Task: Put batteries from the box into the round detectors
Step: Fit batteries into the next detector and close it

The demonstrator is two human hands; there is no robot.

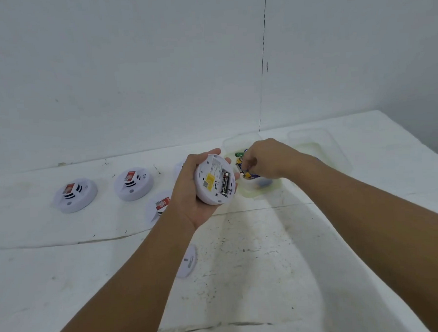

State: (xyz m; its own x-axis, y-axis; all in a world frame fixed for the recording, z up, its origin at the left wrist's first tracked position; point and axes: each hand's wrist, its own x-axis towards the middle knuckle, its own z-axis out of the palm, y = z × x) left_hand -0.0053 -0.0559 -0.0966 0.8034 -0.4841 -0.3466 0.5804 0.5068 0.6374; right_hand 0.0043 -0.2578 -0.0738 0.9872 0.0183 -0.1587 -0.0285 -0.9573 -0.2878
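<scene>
White and scuffed, the table [256,278] fills the lower half of the frame and meets a plain pale wall across the upper half.

At the centre of the frame the left hand [189,192] holds a round detector [214,178] lifted above the table, its back turned up toward the camera. The fingers curl round its far rim and the thumb wraps the near side. One black battery [225,182] sits in the open compartment, next to a yellow label.

Just to the right, the right hand [265,158] reaches down into a clear plastic box [248,164]. Its fingertips are bunched together among the loose batteries [240,155] there, green, yellow and blue ones showing; whether they already pinch one I cannot tell. The box stands on a yellowish lid or tray, and a second clear container [313,140] lies just beyond it, toward the upper right.

To the left of the held detector, three more detectors rest face up on the table: one at far left [75,195], one right of it [134,183], and a third [159,207] partly hidden behind the left wrist. Another white edge peeks out above the left hand. Lower down, by the left forearm, a round white cover plate [188,261] lies flat on the table.
</scene>
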